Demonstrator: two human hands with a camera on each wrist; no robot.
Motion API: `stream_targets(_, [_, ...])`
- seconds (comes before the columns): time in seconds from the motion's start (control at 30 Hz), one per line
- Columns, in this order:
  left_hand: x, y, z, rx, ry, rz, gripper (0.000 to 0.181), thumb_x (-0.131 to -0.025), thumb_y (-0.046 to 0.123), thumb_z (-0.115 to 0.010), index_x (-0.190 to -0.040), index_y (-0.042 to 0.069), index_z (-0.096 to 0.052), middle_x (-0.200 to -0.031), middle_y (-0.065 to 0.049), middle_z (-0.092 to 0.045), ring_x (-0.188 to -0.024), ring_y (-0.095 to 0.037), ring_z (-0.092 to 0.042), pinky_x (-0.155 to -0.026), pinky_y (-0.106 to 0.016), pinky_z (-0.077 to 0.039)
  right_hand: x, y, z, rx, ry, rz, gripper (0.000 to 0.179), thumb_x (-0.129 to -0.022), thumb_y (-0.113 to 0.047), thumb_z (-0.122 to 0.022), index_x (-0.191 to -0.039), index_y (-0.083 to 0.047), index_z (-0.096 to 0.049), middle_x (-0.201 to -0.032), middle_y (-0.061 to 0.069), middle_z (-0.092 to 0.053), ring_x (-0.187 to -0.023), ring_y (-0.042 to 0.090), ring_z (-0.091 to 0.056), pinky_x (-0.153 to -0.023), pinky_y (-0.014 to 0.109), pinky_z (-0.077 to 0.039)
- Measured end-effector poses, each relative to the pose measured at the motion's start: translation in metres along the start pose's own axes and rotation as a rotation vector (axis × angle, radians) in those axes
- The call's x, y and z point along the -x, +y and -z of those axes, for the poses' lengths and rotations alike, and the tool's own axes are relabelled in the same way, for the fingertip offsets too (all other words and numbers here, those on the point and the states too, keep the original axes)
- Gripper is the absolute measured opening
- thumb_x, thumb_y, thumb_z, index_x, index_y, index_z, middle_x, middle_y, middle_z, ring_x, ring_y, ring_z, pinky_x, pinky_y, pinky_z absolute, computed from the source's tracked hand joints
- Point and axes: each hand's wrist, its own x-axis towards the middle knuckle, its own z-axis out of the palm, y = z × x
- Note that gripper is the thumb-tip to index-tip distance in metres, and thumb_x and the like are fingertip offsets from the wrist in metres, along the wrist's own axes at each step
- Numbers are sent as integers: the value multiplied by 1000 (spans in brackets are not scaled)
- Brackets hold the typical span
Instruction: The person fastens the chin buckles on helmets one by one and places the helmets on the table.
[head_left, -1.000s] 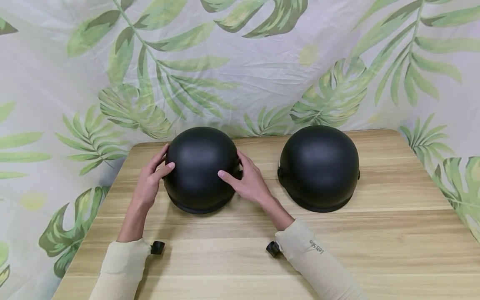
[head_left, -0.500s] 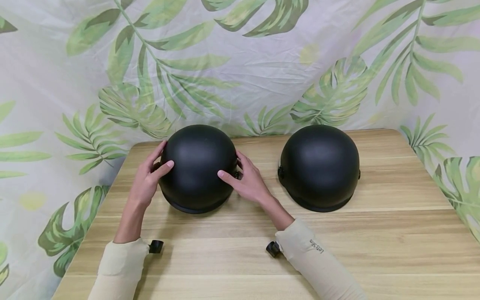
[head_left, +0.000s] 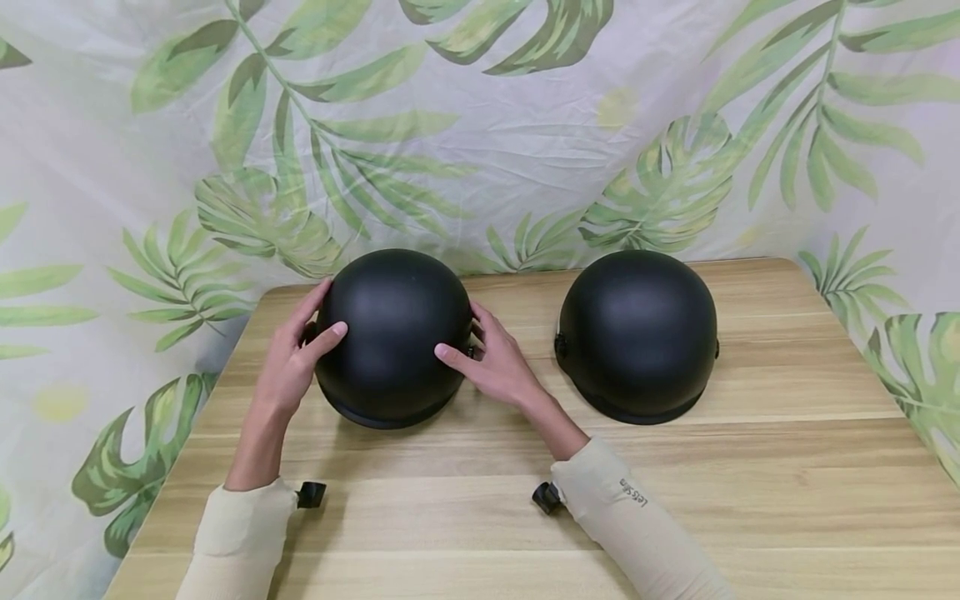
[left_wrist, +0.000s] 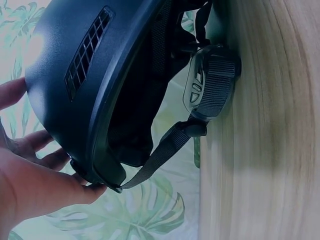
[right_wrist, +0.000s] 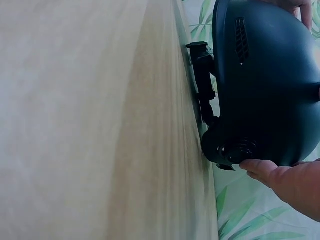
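A black helmet (head_left: 393, 333) is held between both hands at the table's left. My left hand (head_left: 287, 367) grips its left side, thumb over the shell and fingers behind. On the opposite side my right hand (head_left: 501, 358) holds it, thumb on the front of the shell. The left wrist view shows the raised rim, dark padding inside, a mesh vent (left_wrist: 90, 54) and a black chin strap (left_wrist: 165, 152) hanging down to the wooden surface. In the right wrist view, the lower rim is close to the table and a round side fitting (right_wrist: 240, 150) sits by the thumb.
A second black helmet (head_left: 637, 333) rests to the right on the wooden table (head_left: 450, 517). A cloth with printed green leaves (head_left: 525, 150) hangs behind the table. Small black devices (head_left: 546, 497) are strapped at both sleeves.
The held helmet has shifted slightly left and tipped up a little on its left side. My left hand has moved slightly left with it; the right hand has barely moved.
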Motion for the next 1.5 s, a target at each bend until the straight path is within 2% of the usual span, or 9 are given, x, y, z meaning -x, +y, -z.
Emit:
stream_targets(0.13, [-1,-1,0,20,-8,-9,68,-104,28,-65,-166,33,-37,-176,0,-31,-163,-29,-26,-126,-49,-33,-1,0,1,-5,-2,9,90,-97,-40,-78,-169,-30,-25,-174,4,-29,-157,38,-39,-120,50,-46])
stream_targets(0.2, [-3,-1,-1,24,-23,-3,70,-104,29,-65,-166,35,-35,-177,0,-27,-165,-29,-21,-127,-64,-24,-1,1,1,-8,1,13,91,-97,-40,-78,-169,-31,-25,-174,4,-30,-157,38,-39,-120,50,-46])
stream_targets(0.27, [-3,-1,-1,22,-43,4,71,-104,31,-65,-166,39,-33,-178,0,-23,-166,-30,-16,-128,-68,-18,-1,2,1,-13,6,16,91,-97,-39,-78,-170,-31,-24,-173,5,-31,-157,39,-40,-120,51,-46])
stream_targets(0.57, [-4,4,2,-29,-73,28,73,-104,36,-64,-167,45,-27,-179,4,-18,-167,-29,-13,-128,-69,-15,-1,3,0,-66,3,9,97,-96,-36,-79,-171,-26,-20,-174,7,-29,-157,41,-39,-122,52,-43])
stream_targets(0.93, [-7,22,3,-130,12,-7,77,-100,38,-70,-167,38,-33,-175,-5,-32,-159,-39,-32,-121,-72,-27,-3,4,2,-143,-36,-1,92,-98,-30,-78,-170,-30,-21,-174,10,-30,-154,40,-44,-122,50,-44])
stream_targets(1.07, [-7,25,3,-159,23,-25,76,-99,38,-71,-166,36,-36,-174,-5,-33,-158,-40,-33,-121,-73,-28,-3,2,4,-149,-36,2,93,-97,-29,-79,-170,-29,-22,-175,9,-28,-157,38,-40,-123,51,-42])
stream_targets(1.2, [-8,26,2,-168,-1,-36,77,-98,38,-72,-166,35,-37,-175,-6,-31,-160,-40,-29,-122,-74,-26,-3,-3,11,-140,-15,31,95,-95,-26,-82,-170,-26,-23,-176,4,-25,-162,33,-32,-124,52,-41])
stream_targets(1.37, [-10,26,-3,-147,-75,0,79,-98,41,-72,-167,40,-32,-177,-5,-26,-163,-37,-23,-124,-73,-22,-1,-9,20,-115,11,43,96,-91,-24,-85,-169,-31,-28,-176,3,-24,-162,32,-30,-122,54,-43])
stream_targets(1.5, [-10,24,-7,-122,-65,-4,78,-99,39,-71,-166,42,-33,-176,-3,-27,-163,-37,-24,-124,-73,-23,-1,-8,21,-110,4,27,93,-92,-25,-84,-168,-32,-32,-175,4,-25,-161,34,-32,-120,54,-45])
